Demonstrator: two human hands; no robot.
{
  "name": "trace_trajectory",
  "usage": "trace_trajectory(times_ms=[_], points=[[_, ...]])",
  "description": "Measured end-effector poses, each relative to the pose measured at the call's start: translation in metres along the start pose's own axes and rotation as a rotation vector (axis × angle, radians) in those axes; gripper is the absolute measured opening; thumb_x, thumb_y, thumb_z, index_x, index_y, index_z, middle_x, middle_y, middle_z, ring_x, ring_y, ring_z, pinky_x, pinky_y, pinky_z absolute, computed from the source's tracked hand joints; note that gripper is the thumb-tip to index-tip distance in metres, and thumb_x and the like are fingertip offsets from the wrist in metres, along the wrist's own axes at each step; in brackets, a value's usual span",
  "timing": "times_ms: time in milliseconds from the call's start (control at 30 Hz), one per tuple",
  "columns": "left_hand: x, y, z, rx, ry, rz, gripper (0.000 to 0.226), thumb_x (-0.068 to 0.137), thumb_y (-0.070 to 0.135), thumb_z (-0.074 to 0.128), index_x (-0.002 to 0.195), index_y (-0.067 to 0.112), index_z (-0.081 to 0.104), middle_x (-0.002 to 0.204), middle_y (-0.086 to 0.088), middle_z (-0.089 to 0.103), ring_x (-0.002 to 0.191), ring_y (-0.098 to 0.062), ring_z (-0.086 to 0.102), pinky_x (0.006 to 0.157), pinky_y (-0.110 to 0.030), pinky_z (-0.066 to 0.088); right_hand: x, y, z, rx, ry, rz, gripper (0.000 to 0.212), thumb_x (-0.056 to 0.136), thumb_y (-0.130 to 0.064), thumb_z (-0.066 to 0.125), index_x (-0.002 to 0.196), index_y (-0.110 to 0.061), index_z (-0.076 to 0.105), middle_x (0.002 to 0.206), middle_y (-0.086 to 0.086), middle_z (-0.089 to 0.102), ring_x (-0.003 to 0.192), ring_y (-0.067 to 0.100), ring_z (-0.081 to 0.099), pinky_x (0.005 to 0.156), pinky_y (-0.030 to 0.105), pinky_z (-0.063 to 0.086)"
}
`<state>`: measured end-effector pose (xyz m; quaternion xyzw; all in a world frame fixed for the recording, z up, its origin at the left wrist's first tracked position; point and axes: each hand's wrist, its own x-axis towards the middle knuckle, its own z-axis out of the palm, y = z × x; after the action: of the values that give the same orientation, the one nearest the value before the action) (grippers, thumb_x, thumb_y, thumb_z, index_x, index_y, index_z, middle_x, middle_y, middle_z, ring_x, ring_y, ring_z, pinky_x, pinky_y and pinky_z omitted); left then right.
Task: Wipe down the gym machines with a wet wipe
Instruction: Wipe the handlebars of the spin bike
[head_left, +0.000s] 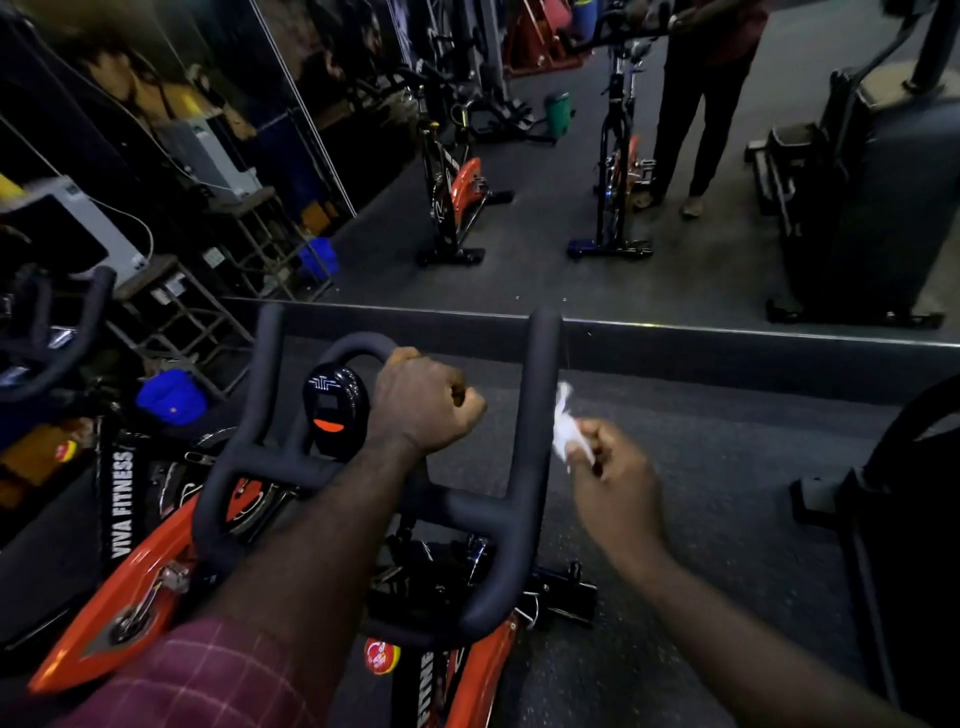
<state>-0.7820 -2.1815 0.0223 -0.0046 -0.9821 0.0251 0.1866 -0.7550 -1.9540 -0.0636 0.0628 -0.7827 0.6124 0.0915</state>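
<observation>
An orange and black spin bike fills the lower middle of the head view, its black foam handlebar (535, 415) branching into two forward horns and a centre loop. My left hand (423, 402) grips the right side of the centre loop, beside the round black console (335, 410). My right hand (613, 478) pinches a crumpled white wet wipe (563, 431) just to the right of the right horn, the wipe close to the bar; contact is unclear.
A wall mirror (519, 234) stands just ahead, above a low ledge, reflecting spin bikes and a standing person. A second bike's handlebar (78, 332) sits at left, with metal stands and a blue object (171, 397) behind. A dark machine (904, 519) stands at right.
</observation>
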Motion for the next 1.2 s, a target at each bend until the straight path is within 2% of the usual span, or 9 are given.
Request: trace_trajectory(times_ms=[133, 233, 333, 433, 600, 700, 933, 1033, 1200], points=[[0.001, 0.001, -0.001, 0.002, 0.012, 0.015, 0.036, 0.078, 0.048, 0.050, 0.050, 0.024, 0.050, 0.050, 0.000, 0.057, 0.060, -0.026, 0.053, 0.075, -0.032, 0.034, 0.071, -0.044, -0.013, -0.179, 0.106, -0.421, 0.029, 0.091, -0.003, 0.064, 0.116, -0.015, 0.073, 0.109, 0.002, 0.069, 0.101, 0.021, 0.064, 0.090, 0.032, 0.052], [0.000, -0.001, 0.001, -0.033, 0.017, -0.002, 0.039, 0.076, 0.050, 0.044, 0.050, 0.023, 0.052, 0.049, -0.002, 0.058, 0.059, -0.029, 0.053, 0.076, -0.034, 0.041, 0.068, -0.045, -0.008, -0.415, -0.058, -0.646, 0.030, 0.091, -0.006, 0.060, 0.121, -0.007, 0.067, 0.110, 0.010, 0.063, 0.100, 0.032, 0.061, 0.089, 0.045, 0.053], [0.001, -0.002, 0.004, -0.065, 0.034, -0.019, 0.037, 0.074, 0.049, 0.044, 0.049, 0.023, 0.050, 0.049, -0.003, 0.057, 0.058, -0.028, 0.050, 0.077, -0.034, 0.041, 0.023, -0.022, -0.011, -0.452, -0.247, -0.725, 0.036, 0.094, -0.005, 0.059, 0.129, -0.010, 0.063, 0.115, 0.009, 0.062, 0.102, 0.029, 0.060, 0.088, 0.044, 0.056], [0.002, -0.006, 0.007, -0.105, 0.069, -0.006, 0.034, 0.074, 0.046, 0.042, 0.050, 0.023, 0.042, 0.048, 0.000, 0.051, 0.060, -0.023, 0.039, 0.077, -0.034, 0.037, -0.002, -0.018, -0.010, -0.571, -0.454, -0.903, 0.029, 0.086, -0.008, 0.058, 0.112, -0.008, 0.069, 0.100, 0.009, 0.059, 0.089, 0.029, 0.058, 0.074, 0.043, 0.056], [0.003, -0.013, 0.010, -0.198, 0.069, 0.009, 0.039, 0.078, 0.036, 0.036, 0.053, 0.013, 0.055, 0.056, -0.004, 0.058, 0.061, -0.022, 0.038, 0.078, -0.040, 0.039, 0.095, -0.079, 0.005, -0.757, -0.044, -0.722, 0.021, 0.093, -0.020, 0.062, 0.111, -0.014, 0.069, 0.099, 0.009, 0.056, 0.088, 0.032, 0.054, 0.071, 0.042, 0.044], [0.001, -0.012, 0.011, -0.246, 0.141, 0.018, 0.030, 0.076, 0.032, 0.040, 0.054, 0.013, 0.049, 0.059, -0.003, 0.056, 0.062, -0.023, 0.043, 0.081, -0.041, 0.040, 0.106, -0.086, 0.012, -0.932, -0.108, -0.773, 0.005, 0.088, -0.018, 0.066, 0.092, -0.015, 0.066, 0.089, 0.009, 0.053, 0.080, 0.034, 0.053, 0.063, 0.041, 0.038], [0.001, -0.013, 0.015, -0.298, 0.246, -0.012, 0.028, 0.071, 0.027, 0.049, 0.056, 0.008, 0.063, 0.062, -0.006, 0.060, 0.072, -0.030, 0.057, 0.091, -0.041, 0.046, -0.015, -0.047, 0.014, -0.936, -0.461, -0.877, 0.009, 0.081, -0.027, 0.059, 0.085, -0.019, 0.063, 0.084, 0.004, 0.055, 0.079, 0.030, 0.053, 0.065, 0.042, 0.037], [-0.001, -0.012, 0.013, -0.287, 0.203, 0.001, 0.031, 0.071, 0.028, 0.047, 0.056, 0.008, 0.066, 0.059, -0.007, 0.061, 0.068, -0.031, 0.057, 0.089, -0.041, 0.048, 0.033, -0.068, 0.013, -0.986, -0.323, -0.949, 0.021, 0.097, -0.034, 0.058, 0.100, -0.018, 0.071, 0.088, 0.006, 0.057, 0.082, 0.032, 0.053, 0.065, 0.043, 0.039], [-0.006, -0.014, 0.004, -0.326, 0.181, -0.001, 0.030, 0.066, 0.028, 0.046, 0.054, 0.009, 0.065, 0.056, -0.006, 0.060, 0.064, -0.031, 0.056, 0.086, -0.039, 0.047, 0.122, -0.101, 0.014, -1.121, -0.115, -0.819, 0.023, 0.093, -0.038, 0.053, 0.096, -0.023, 0.071, 0.116, 0.007, 0.060, 0.098, 0.033, 0.055, 0.072, 0.043, 0.044]])
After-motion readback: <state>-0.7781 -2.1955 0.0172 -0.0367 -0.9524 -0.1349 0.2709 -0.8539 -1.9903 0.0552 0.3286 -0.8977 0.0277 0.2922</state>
